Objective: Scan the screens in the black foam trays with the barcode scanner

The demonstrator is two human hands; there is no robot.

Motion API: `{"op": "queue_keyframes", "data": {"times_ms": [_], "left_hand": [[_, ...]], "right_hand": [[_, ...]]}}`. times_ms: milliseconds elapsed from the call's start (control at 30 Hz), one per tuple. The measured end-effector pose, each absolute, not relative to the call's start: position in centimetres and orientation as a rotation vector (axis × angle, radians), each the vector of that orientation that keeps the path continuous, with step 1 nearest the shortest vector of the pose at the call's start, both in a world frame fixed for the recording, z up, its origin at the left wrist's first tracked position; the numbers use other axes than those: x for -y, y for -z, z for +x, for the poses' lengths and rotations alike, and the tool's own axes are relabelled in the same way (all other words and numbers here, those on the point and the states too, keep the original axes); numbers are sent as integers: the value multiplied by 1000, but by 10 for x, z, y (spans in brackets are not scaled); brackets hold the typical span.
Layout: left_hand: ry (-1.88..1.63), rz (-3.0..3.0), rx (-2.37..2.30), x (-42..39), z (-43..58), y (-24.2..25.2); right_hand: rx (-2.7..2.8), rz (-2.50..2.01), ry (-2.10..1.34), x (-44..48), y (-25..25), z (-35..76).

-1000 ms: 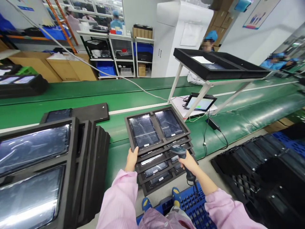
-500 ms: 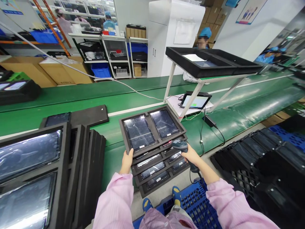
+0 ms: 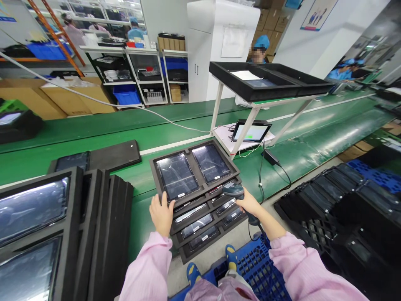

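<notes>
**Assembly hall, surroundings**

Green conveyor belt (image 3: 175, 119) ran across the room. White cabinet (image 3: 216, 46) stood against the far wall, metal shelving (image 3: 138, 75) beside it. Cardboard boxes (image 3: 62, 98) sat behind the belt. Grey floor (image 3: 219, 246); bright, even overhead light.

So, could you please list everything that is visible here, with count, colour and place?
foam trays: a staggered stack, black, on the belt edge before the person
tablets: two, dark, in the top tray
scanner: one, grey, at the stack's right side
upright trays: several, black, left
conveyor belt: one, green, across the middle
raised tray: one, black, on a white stand
lit screen: one, under the stand
pallet: one, blue, below
left hand: on the top tray's corner
right hand: holds the scanner
</notes>
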State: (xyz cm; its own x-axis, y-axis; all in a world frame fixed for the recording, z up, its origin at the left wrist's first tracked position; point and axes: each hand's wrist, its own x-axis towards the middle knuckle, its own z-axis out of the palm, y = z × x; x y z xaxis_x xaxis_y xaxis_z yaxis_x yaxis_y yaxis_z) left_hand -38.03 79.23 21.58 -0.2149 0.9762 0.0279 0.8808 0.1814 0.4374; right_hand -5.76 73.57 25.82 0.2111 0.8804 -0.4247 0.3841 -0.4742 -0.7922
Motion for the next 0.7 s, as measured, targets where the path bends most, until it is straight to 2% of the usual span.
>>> {"op": "queue_keyframes", "data": {"times_ms": [67,133,367,700], "left_hand": [[-354,2213,-2031,-785,-376,-210],[-187,2408,-1886,-779,-373,-203],[175,2581,-1902,-779,-371,-207],[124,2583,-1863,-798,-376,-214]], "right_hand": [[1169,-1960,-1223,-736,-256,-55],[1170,-1960,-1228,-737,-255,-53],[1153,-1950,-1237,-736,-254,-53],[1125,-1928,-1252,-740,-259,-55]]}}
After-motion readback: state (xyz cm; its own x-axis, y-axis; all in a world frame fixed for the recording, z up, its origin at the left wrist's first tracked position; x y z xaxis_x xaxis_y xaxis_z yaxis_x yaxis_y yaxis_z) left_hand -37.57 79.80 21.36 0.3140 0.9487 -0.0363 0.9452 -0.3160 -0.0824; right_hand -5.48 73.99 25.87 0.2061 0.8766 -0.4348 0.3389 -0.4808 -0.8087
